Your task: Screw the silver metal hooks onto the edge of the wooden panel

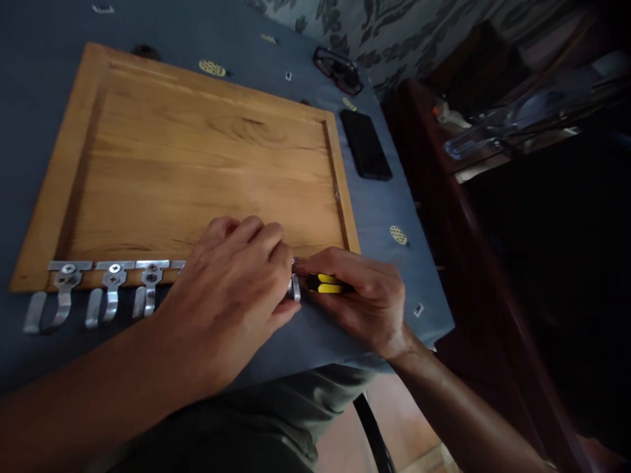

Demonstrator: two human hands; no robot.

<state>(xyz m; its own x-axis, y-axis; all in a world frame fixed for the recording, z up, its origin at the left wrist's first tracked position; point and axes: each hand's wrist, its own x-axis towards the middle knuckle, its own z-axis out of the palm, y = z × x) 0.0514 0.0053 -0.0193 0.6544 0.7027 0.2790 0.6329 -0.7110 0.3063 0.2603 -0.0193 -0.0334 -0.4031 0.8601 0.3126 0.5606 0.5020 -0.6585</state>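
Observation:
A framed wooden board lies flat on the table. Along its near edge runs a metal hook rail, with silver coat hooks such as the left-end hook fixed by cross-head screws and jutting past the edge. My left hand is closed over the right part of the rail, its thumb against a silver hook that is mostly covered. My right hand grips a black-and-yellow screwdriver close to that hook, at the board's near right corner. Its tip is hidden by fingers.
A black phone and dark-framed glasses lie right of the board on the blue patterned tablecloth. Dark red wooden furniture stands beyond the table's right edge, with a clear plastic bottle and clutter. My lap is below.

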